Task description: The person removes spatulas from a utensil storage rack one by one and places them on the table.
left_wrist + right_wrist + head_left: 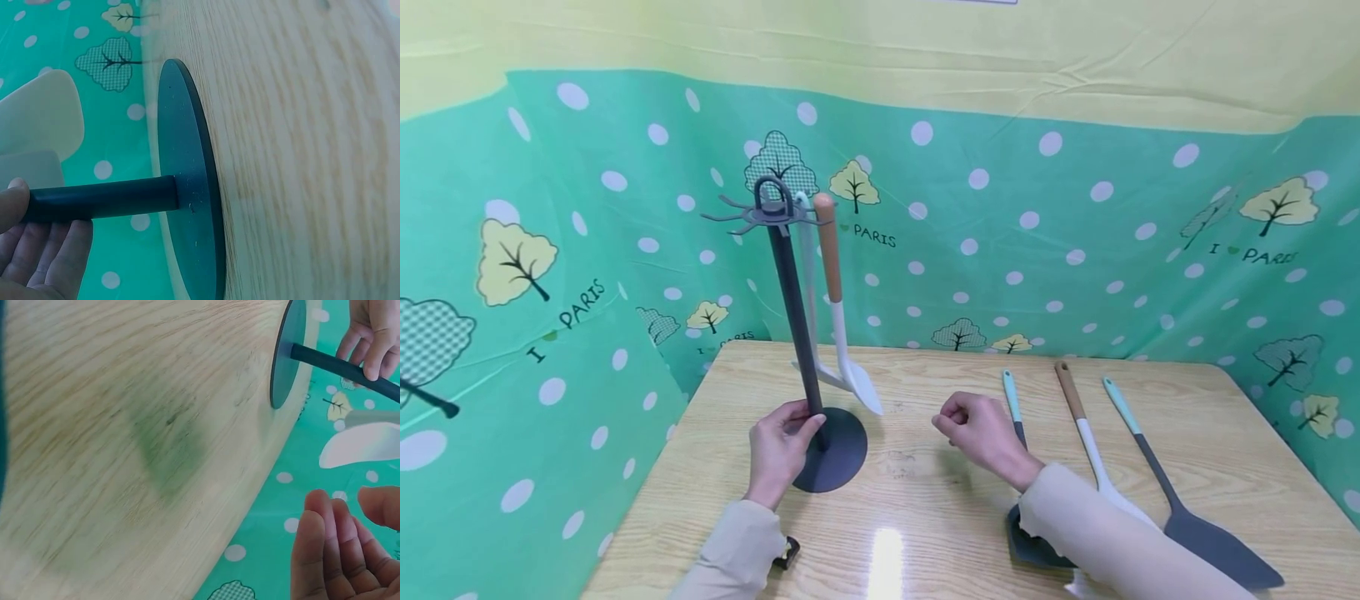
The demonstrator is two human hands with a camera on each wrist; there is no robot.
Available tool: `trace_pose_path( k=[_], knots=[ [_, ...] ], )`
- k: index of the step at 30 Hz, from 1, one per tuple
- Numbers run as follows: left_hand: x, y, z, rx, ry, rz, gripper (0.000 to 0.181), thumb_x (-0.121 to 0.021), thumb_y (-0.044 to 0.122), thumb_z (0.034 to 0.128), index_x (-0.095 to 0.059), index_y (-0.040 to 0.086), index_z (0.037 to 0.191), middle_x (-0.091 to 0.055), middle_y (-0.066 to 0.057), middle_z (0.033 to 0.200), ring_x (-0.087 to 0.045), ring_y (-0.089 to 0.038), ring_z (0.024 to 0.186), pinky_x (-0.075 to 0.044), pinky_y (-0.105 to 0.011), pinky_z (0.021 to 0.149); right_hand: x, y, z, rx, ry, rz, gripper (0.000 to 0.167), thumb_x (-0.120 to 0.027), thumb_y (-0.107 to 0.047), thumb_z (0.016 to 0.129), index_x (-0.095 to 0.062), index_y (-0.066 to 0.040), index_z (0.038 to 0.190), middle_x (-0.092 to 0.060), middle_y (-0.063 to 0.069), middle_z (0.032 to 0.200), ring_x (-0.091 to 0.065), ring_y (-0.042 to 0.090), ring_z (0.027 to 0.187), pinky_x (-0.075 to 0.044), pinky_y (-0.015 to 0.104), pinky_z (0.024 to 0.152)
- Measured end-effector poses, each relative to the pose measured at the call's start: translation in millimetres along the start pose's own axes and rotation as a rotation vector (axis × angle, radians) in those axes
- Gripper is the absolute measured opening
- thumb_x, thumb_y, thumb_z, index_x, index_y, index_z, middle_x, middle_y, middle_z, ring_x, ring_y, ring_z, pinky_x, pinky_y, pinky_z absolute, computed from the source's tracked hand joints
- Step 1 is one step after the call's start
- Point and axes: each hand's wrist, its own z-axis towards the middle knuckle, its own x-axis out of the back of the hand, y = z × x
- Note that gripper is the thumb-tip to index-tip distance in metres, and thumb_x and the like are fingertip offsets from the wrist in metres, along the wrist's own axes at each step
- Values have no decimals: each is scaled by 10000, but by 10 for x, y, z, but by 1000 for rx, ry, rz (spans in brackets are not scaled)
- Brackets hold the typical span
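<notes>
My left hand grips the lower part of the dark stand's pole, just above its round base. A white utensil with a wooden handle and a paler one hang from the stand's right side. In the left wrist view, the thumb and fingers lie around the pole. To the right of the stand my right hand hovers over the table, empty. The right wrist view shows its fingers loosely bent, with a gap to the thumb.
On the right of the table lie a mint-handled dark utensil, a wooden-handled white one and a dark turner. My right forearm partly covers them. A small black object is beside my left sleeve. A patterned green cloth stands behind.
</notes>
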Motion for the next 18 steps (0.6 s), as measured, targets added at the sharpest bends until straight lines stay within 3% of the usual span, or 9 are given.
trace_pose_path(
  k=[5,18],
  knots=[
    [2,9,1,0,-9,-20,173,-783,96,796,-734,71,960,-721,-61,890,-704,-203,813,-573,-343,739,-45,-84,35,26,15,35,104,-633,-202,924,-661,-139,846,-614,-23,681,-624,182,614,-491,287,524],
    [9,9,-1,15,-16,-2,176,-774,121,810,-734,85,978,-721,-56,910,-702,-196,833,-573,-353,746,-216,-356,202,161,57,73,66,-628,-231,924,-659,-180,896,-631,-92,786,-606,83,721,-530,287,661]
  ],
)
